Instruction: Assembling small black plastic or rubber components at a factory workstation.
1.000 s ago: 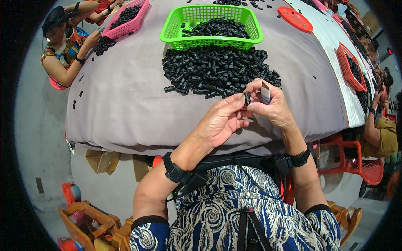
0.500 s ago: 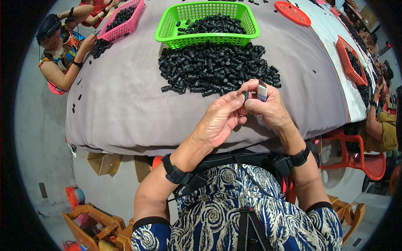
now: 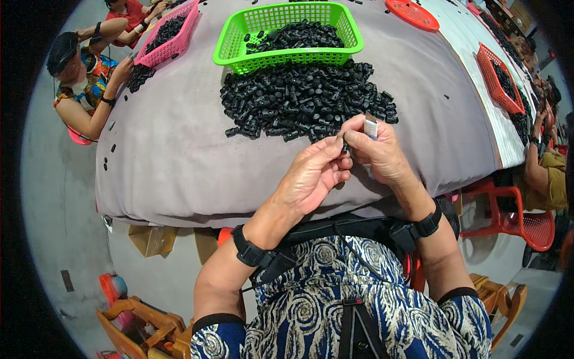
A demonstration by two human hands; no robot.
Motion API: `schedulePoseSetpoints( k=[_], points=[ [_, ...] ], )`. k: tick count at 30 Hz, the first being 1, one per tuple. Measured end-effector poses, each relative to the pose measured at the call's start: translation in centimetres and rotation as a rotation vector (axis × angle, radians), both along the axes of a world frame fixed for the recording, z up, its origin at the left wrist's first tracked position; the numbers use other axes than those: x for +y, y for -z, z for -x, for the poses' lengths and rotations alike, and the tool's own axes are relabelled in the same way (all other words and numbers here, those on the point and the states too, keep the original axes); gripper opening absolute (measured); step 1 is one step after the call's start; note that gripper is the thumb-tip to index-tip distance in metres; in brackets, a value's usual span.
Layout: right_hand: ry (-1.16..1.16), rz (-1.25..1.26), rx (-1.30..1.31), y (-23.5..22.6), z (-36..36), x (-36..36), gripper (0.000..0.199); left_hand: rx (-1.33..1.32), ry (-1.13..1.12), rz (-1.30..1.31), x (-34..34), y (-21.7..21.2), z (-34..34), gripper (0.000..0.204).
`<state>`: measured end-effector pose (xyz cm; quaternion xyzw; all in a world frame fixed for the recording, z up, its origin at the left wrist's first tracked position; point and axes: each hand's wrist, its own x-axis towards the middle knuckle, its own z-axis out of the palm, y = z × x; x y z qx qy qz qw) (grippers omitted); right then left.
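Left hand (image 3: 311, 176) and right hand (image 3: 382, 152) together pinched a black part (image 3: 345, 149) over the desk (image 3: 167, 143), between its near edge and a dark pile (image 3: 293, 99); the right also gripped a flat strip (image 3: 371, 128), its blue marking unreadable. Bare desk stretched leftward.

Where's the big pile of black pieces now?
In the head view, the black pile lies upper centre on the grey cloth, just in front of the green basket.

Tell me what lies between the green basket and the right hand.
In the head view, a heap of small black parts lies between the green basket and the right hand.
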<state>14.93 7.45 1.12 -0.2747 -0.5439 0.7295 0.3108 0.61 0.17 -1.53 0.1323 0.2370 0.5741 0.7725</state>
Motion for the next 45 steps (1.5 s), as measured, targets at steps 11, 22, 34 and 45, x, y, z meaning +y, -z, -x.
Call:
schedulePoseSetpoints(
  k=[11,22,34,45],
  points=[
    [0.158,-0.322,-0.218,0.6,0.0,0.3,0.015,0.498,-0.171,0.026,-0.2,-1.2,-0.1,0.017],
    [0.075,-0.430,-0.126,1.3,0.2,0.6,0.008,0.227,-0.165,0.032,-0.1,-0.8,0.2,0.017],
    [0.057,-0.239,-0.113,0.4,0.0,0.3,0.010,0.120,-0.070,0.059,0.0,-0.5,0.3,0.018],
    [0.086,-0.054,-0.112,0.8,-0.1,0.3,0.013,0.033,-0.034,0.033,0.0,-0.1,0.3,0.018]
  ],
)
